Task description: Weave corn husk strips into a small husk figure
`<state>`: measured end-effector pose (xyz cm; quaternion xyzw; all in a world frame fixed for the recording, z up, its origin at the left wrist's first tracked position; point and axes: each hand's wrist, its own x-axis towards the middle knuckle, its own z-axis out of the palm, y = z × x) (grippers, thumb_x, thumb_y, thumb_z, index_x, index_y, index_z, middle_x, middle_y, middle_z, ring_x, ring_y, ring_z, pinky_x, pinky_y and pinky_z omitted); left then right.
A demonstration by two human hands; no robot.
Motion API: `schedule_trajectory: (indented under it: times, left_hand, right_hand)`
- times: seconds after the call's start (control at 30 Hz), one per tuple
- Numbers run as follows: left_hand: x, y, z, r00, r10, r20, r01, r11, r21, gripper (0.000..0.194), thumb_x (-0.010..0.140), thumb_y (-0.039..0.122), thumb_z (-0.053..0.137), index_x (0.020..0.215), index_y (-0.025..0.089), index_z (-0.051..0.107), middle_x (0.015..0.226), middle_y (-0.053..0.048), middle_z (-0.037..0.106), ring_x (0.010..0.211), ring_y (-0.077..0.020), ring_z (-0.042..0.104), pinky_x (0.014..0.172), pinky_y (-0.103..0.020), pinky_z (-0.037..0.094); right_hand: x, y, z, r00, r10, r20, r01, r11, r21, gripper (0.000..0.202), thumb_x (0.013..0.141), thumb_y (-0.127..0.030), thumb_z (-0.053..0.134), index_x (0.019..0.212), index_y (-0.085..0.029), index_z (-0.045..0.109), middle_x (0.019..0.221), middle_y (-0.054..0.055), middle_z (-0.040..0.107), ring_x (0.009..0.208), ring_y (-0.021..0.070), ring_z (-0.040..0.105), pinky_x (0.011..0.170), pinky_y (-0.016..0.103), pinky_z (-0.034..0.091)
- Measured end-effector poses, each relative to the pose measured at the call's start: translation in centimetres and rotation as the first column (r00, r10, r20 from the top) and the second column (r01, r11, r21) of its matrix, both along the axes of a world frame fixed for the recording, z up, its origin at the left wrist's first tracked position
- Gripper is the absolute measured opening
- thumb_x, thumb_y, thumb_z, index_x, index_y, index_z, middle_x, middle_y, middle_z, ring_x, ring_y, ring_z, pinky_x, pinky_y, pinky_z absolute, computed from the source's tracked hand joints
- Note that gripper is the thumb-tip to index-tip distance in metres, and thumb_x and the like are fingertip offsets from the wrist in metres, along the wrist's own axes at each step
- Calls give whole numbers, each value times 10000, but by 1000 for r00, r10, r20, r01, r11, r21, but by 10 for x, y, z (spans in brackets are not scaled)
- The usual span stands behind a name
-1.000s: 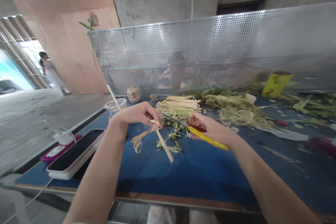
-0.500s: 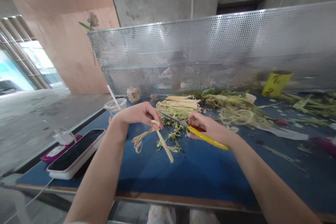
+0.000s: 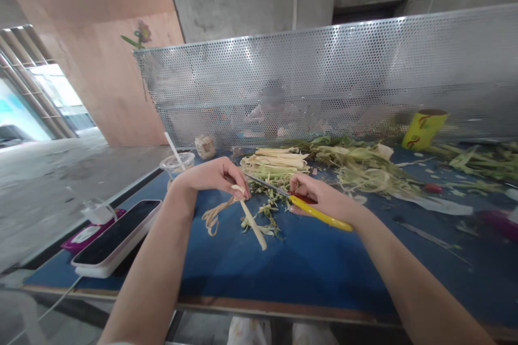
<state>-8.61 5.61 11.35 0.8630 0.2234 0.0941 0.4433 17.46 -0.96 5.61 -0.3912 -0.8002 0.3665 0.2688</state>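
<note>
Between the thumb and fingers of my left hand (image 3: 220, 173) is a pale plant strip (image 3: 254, 225), its long end slanting down toward me. A tan loop of dried fibre (image 3: 212, 218) trails to the left from the same fingers. My right hand (image 3: 324, 197) is closed around yellow-handled scissors (image 3: 326, 219). Their slim metal blades (image 3: 267, 183) point left, with the tip close to my left fingertips; whether it touches the strip I cannot tell. Green plant trimmings (image 3: 265, 221) lie beneath, and a stack of pale stalks (image 3: 279, 160) lies just behind.
A lidded cup with a straw (image 3: 178, 160) and a twine ball (image 3: 205, 146) stand at the back left. A phone (image 3: 117, 234) lies left of my forearm. Husks (image 3: 360, 164) and a yellow tube (image 3: 424, 129) are at the back right, before a perforated metal screen (image 3: 243, 75).
The camera view has shifted very slightly. Both hands, the scissors and the strip keep practically the same position.
</note>
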Motion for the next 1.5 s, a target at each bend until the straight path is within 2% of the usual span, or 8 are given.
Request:
schedule_trajectory:
  times: [0.17,0.47,0.67,0.97,1.17,1.33,1.4,1.5]
  left_hand:
    - [-2,0,1,1000,24,4,-23,1000,-12,97,648,174,680,736,207,703,769,-25,690,751,-132,618,697,-221,474]
    - [-2,2,0,1000,15,26,-15,1000,1,77,650,190,680,724,183,698,769,-48,692,759,-146,627,737,-254,473]
    - [-3,2,0,1000,13,-6,-13,1000,9,90,664,169,667,736,205,708,758,-37,696,768,-142,626,762,-253,465]
    - [0,-3,2,997,76,32,-76,997,5,65,650,171,678,706,194,703,748,-40,685,725,-136,611,687,-242,474]
    - [-4,0,1,994,68,81,-69,998,7,71,645,175,686,712,190,703,752,-54,683,739,-142,606,710,-268,470]
    - [-15,4,4,985,21,168,-54,980,194,92,653,161,680,724,212,710,728,-69,697,778,-167,573,739,-319,441]
    - [-21,4,6,977,-38,209,-17,967,253,103,652,166,681,734,220,710,725,-66,700,759,-175,558,720,-336,432]
    - [-28,5,6,961,-135,241,57,951,302,109,655,184,681,746,236,711,713,-55,703,707,-174,553,710,-355,414]
  right_hand:
    - [1,0,1,1000,-8,-3,8,1000,2,282,750,-421,542,837,-238,345,588,-67,381,517,92,331,528,246,338]
    - [1,-1,2,1000,-10,-16,10,1000,-19,236,783,-438,486,816,-243,357,571,-70,308,487,86,324,489,243,368]
    - [-1,-3,2,1000,-1,5,2,1000,-28,215,789,-391,493,824,-242,343,564,-70,333,483,82,347,454,217,334]
    - [-5,-3,-2,999,12,-32,-15,996,-82,236,793,-401,482,832,-238,315,550,-84,318,454,69,315,436,200,295]
    - [-5,0,-3,999,-4,-39,4,1000,-15,229,805,-399,452,849,-227,307,635,-64,369,539,82,345,521,220,332]
    - [-4,5,-10,991,-135,12,133,984,115,263,774,-402,476,873,-221,313,703,-37,427,591,106,419,556,239,363]
    - [-7,7,-16,970,-225,93,198,950,241,287,747,-381,500,905,-212,330,741,-8,481,609,127,458,556,249,365]
    - [-15,7,-23,914,-352,200,233,861,452,341,705,-354,531,950,-189,362,831,52,539,700,174,509,591,273,376]
